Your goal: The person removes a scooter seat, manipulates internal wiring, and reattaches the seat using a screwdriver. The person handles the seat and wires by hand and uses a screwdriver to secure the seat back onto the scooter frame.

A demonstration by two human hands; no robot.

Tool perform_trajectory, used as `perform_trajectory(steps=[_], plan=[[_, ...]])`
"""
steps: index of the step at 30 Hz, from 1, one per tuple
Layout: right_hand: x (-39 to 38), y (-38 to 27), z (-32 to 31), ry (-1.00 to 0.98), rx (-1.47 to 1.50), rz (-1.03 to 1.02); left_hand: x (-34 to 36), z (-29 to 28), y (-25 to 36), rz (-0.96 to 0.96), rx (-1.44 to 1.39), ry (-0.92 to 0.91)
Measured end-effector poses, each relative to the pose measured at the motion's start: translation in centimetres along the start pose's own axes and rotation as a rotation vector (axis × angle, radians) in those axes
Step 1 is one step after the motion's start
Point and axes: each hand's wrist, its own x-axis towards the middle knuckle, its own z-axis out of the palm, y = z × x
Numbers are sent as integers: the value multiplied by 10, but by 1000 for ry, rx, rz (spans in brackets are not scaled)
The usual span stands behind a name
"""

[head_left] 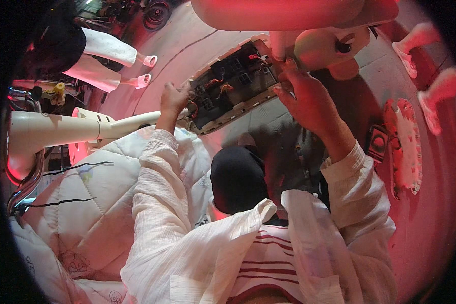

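In front of me lies a long open compartment (253,63) with a pale rim, dark inside, with black plastic parts and red, yellow and orange wires. My left hand (173,101) is at its left end, fingers curled in; whatever they hold, if anything, is hidden. Over the right end reaches my right hand (311,104), fingers and thumb apart, the fingertips close to the rim and a pale upright post (277,45). I see nothing held in it.
A cream vehicle body with a rounded part (332,48) stands beyond. A pale tube (55,126) and quilted cover (101,197) are at left. At right lie a pale jagged-edged panel (406,147) and a dark square object (377,142). Other people's legs (109,45) show at both sides.
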Motion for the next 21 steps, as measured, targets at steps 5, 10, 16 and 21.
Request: perform_trajectory(steps=[5, 10, 16, 21], plan=[[0, 2, 1, -58, -52, 44, -13, -18, 20, 232, 99, -147], [2, -6, 2, -101, -48, 73, -7, -9, -2, 411, -15, -60], [5, -2, 4, -149, -90, 81, -3, -18, 13, 141, 56, -254], [6, 1, 6, -135, -85, 51, -2, -13, 2, 326, 148, -144]])
